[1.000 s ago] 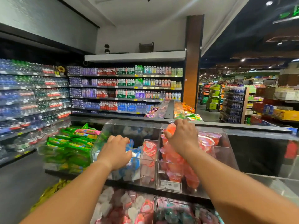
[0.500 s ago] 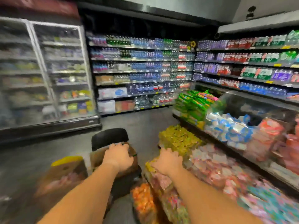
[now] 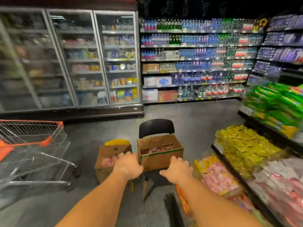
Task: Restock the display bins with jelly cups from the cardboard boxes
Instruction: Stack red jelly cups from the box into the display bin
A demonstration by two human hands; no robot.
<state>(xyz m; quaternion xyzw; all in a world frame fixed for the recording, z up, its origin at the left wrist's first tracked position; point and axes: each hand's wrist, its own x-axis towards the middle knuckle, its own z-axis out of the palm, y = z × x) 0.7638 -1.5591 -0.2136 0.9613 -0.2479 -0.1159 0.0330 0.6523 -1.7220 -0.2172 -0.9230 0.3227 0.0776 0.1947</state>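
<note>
Two open cardboard boxes hold pink jelly cups. The larger box (image 3: pixel 159 152) rests on a black chair (image 3: pixel 156 128); jelly cups (image 3: pixel 157 149) show inside it. A second box (image 3: pixel 111 157) stands on the floor to its left, also with pink cups. My left hand (image 3: pixel 128 166) hovers between the two boxes, fingers spread, holding nothing. My right hand (image 3: pixel 177 168) is at the front right corner of the box on the chair, fingers apart and empty. The display bins (image 3: pixel 278 182) with pink and red jelly packs run along the right edge, blurred.
A wire shopping cart (image 3: pixel 32 149) with orange trim stands at the left. Glass-door fridges (image 3: pixel 82 59) and drink shelves (image 3: pixel 196 59) line the back. Yellow packs (image 3: pixel 242 145) and green packs (image 3: pixel 275 102) fill the display at right. Grey floor lies between.
My view has swung left from the clear upper bins to the floor boxes. Both hands left the bins and came down toward the box on the chair.
</note>
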